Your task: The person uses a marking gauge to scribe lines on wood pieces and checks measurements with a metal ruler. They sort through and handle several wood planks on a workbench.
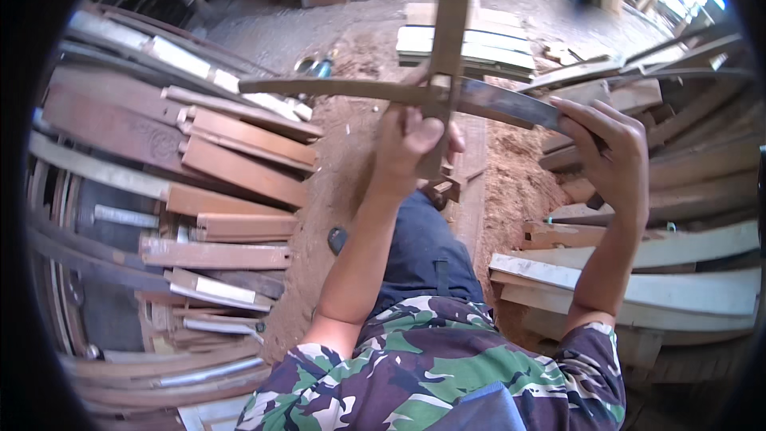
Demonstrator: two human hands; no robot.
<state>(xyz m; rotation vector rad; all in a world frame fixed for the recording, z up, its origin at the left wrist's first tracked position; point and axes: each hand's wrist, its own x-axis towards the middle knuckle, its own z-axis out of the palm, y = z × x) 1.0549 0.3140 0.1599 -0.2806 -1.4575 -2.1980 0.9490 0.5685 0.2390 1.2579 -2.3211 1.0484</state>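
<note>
Head view: we record one slotted wooden post (447, 44), held above the dark trousers (427, 247), long axis running away from the body. Left hand (405, 142), the nearer: clasped around the post's lower half. Right hand (613, 148): well apart to the post's right, fingers gripping the outer end of a flat metal blade (504, 103), which lies crosswise to the post. Curved wooden slat (331, 88): extends leftward from the post; we cannot tell whether joined.
</note>
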